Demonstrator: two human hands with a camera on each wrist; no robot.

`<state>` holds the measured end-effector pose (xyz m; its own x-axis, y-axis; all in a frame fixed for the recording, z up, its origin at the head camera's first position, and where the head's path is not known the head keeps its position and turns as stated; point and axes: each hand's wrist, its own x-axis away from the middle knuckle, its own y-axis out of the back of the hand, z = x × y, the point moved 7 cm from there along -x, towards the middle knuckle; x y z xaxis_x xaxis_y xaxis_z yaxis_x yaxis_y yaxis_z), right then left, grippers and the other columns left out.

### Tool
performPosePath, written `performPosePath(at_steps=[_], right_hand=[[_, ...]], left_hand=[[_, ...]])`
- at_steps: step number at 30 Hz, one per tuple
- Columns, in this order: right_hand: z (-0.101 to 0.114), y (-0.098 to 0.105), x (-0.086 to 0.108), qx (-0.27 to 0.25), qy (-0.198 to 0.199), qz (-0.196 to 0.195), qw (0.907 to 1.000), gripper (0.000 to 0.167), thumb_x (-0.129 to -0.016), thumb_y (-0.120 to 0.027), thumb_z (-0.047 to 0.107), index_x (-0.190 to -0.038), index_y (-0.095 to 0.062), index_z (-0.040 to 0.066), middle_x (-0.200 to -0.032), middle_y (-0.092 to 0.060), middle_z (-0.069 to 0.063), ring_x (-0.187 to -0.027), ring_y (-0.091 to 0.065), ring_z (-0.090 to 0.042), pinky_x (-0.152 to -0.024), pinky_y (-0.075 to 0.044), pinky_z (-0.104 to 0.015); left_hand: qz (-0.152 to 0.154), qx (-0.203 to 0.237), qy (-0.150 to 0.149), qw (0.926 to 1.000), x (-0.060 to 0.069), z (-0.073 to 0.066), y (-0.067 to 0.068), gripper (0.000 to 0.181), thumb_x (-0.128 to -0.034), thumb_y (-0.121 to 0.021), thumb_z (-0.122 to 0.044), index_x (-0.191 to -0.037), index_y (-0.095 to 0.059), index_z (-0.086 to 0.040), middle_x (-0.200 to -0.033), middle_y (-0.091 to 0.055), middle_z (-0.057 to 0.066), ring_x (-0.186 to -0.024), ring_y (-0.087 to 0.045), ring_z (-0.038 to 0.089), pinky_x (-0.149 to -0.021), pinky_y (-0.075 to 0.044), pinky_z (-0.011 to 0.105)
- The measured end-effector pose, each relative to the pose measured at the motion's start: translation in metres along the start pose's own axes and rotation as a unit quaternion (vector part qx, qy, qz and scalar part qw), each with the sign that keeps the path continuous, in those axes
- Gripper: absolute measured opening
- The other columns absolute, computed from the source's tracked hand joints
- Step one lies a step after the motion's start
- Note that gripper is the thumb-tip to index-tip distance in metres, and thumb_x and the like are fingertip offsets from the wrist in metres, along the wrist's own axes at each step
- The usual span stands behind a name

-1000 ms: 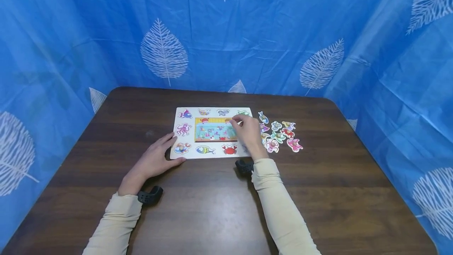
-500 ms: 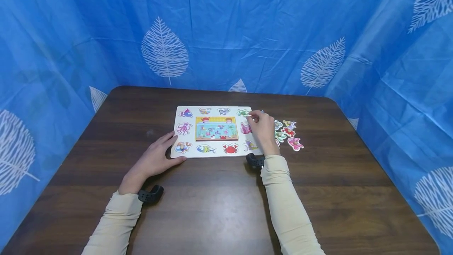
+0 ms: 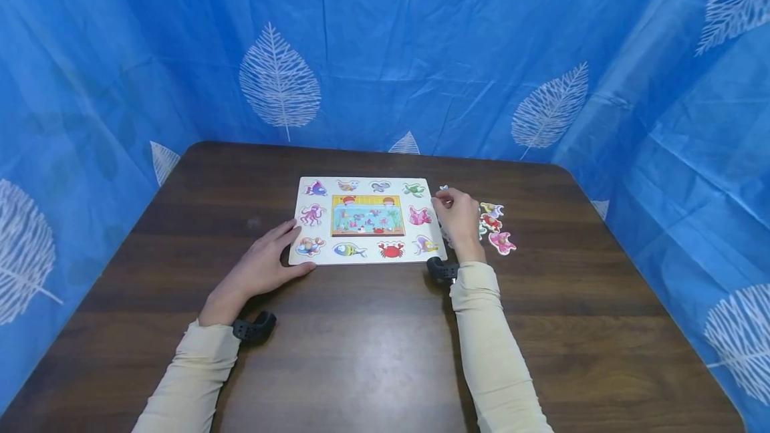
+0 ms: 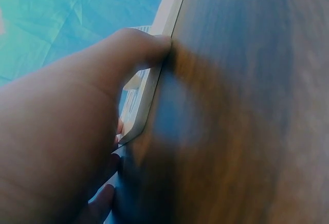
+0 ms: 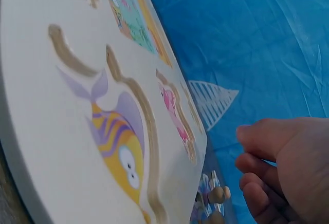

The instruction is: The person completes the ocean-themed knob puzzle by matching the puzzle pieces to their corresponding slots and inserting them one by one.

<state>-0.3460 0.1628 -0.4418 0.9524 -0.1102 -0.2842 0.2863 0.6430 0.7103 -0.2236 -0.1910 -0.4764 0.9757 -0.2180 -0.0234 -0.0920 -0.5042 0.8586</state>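
A white puzzle board (image 3: 367, 259) with sea-animal recesses lies on the table. At its near left corner a knobbed piece (image 3: 311, 246) sits in a recess; its wooden knob (image 4: 132, 82) shows in the left wrist view. My left hand (image 3: 261, 266) rests against that corner, thumb along the front edge and fingers at the left side. Just off the board's right edge hovers my right hand (image 3: 462, 222), its fingers loosely bent. Nothing shows between thumb and fingers in the right wrist view. Beneath and beyond it lie loose knobbed pieces, including a red crab (image 3: 490, 222), partly hidden.
A pink piece (image 3: 502, 243) and a yellow-purple fish piece (image 3: 492, 210) lie at the right of the pile. The brown table (image 3: 373, 353) extends to blue curtains (image 3: 385, 79) with white leaf prints behind and at the sides.
My right hand has moved right, from over the board's right part to beside the loose pieces, uncovering the printed recesses there. My left hand stays at the corner.
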Motion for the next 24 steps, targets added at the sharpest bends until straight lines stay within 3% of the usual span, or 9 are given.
performPosePath(at_steps=[11,24], right_hand=[[-0.014,0.005,-0.001,0.021,-0.037,0.006,0.9991,0.022,-0.095,-0.072,0.016,-0.111,-0.077,0.002,-0.102,-0.076,-0.017,-0.097,-0.069,-0.034,-0.089,-0.053,-0.048],[-0.022,0.001,0.002,0.025,-0.061,0.022,0.9976,0.019,-0.094,-0.072,0.014,-0.107,-0.078,0.002,-0.1,-0.076,-0.018,-0.094,-0.069,-0.034,-0.085,-0.052,-0.046]], left_hand=[[0.003,-0.004,0.003,1.0,-0.001,-0.001,0.003,0.09,-0.0912,-0.076,-0.047,-0.157,-0.039,0.002,-0.166,-0.03,0.024,-0.15,-0.03,0.047,-0.117,-0.033,0.067],[0.0,0.0,0.001,1.0,0.0,-0.002,0.003,0.09,-0.0907,-0.077,-0.046,-0.156,-0.04,0.002,-0.165,-0.031,0.024,-0.149,-0.032,0.048,-0.116,-0.034,0.068]])
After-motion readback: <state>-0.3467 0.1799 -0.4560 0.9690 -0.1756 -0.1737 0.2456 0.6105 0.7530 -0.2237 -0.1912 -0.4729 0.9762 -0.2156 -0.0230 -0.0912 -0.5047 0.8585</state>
